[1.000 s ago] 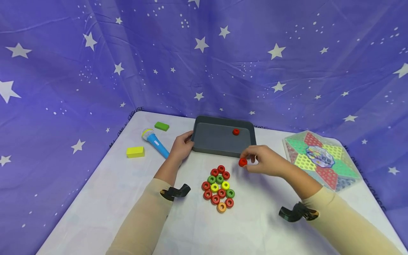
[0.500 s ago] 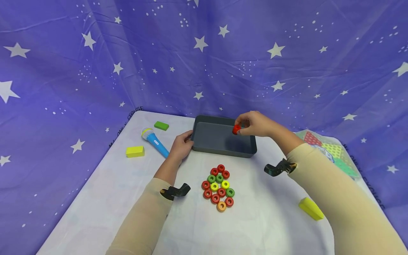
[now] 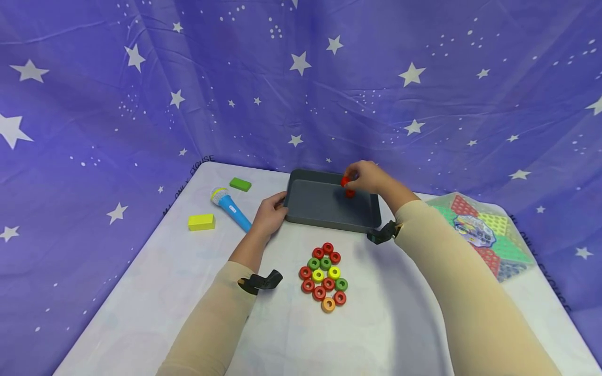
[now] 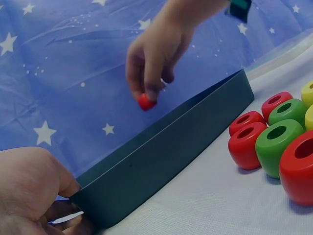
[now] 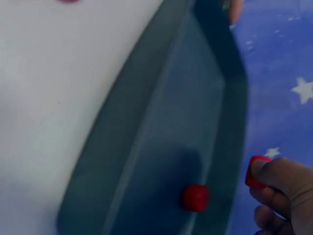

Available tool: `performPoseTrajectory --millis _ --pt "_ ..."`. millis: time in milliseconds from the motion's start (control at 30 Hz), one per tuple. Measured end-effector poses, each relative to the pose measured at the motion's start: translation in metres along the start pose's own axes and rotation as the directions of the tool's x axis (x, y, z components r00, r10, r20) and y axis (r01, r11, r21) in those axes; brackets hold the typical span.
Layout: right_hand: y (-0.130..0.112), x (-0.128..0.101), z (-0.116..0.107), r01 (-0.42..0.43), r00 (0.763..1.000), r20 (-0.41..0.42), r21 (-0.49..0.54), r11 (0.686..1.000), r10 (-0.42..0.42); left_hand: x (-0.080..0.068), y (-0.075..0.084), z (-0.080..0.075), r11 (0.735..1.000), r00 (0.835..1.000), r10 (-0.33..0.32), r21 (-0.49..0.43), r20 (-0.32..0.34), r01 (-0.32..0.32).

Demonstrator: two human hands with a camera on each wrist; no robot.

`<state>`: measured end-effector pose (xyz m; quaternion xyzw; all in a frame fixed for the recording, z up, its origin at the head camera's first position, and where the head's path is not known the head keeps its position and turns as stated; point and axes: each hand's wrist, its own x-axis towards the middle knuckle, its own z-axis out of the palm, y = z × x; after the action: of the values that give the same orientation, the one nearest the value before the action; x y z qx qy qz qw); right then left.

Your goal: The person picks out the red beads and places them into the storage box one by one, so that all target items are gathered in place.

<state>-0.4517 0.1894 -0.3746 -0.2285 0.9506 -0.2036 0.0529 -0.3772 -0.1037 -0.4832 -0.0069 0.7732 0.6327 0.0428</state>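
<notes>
My right hand (image 3: 368,176) pinches a red bead (image 4: 146,102) between thumb and fingers, above the far right part of a dark grey tray (image 3: 315,201). A second red bead (image 5: 195,198) lies on the tray floor just below it. At the tray's left side, my left hand (image 3: 270,215) holds the edge, its thumb at the rim in the left wrist view and some fingers partly hidden. On the table in front of the tray sits a cluster of ring-shaped beads: red, green (image 3: 341,284), yellow (image 3: 334,272) and one orange (image 3: 328,305).
To the left lie a blue toy microphone (image 3: 233,210), a yellow block (image 3: 201,222) and a green block (image 3: 241,184). A star-patterned game board (image 3: 491,235) is at the right, partly behind my right sleeve. A purple starry cloth (image 3: 254,78) hangs behind the table.
My right hand has carried the red bead from in front of the tray to over its far right part, then shifted slightly left, uncovering the bead in the tray. The left hand stays in place.
</notes>
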Motion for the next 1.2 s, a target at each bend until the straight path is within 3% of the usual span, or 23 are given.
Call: performPoseTrajectory --millis 300,733,900,1200 --pt "0.007 0.015 0.028 -0.104 0.994 0.018 -0.089 0.991 0.106 -0.001 0.001 0.000 1.000 1.000 -0.007 0.011 -0.007 0.007" --pt "0.009 0.024 0.054 -0.098 0.994 0.026 -0.206 0.974 0.105 -0.002 0.001 0.002 1.000 1.000 0.006 0.011 -0.013 -0.006" --pt "0.010 0.017 0.054 -0.101 0.995 -0.011 -0.178 0.979 0.101 -0.003 -0.001 0.006 1.000 1.000 0.001 0.008 -0.013 -0.001" --pt "-0.008 -0.006 0.022 0.045 0.993 -0.105 -0.005 0.999 -0.045 0.001 0.000 0.001 1.000 1.000 0.002 -0.010 -0.009 -0.002"
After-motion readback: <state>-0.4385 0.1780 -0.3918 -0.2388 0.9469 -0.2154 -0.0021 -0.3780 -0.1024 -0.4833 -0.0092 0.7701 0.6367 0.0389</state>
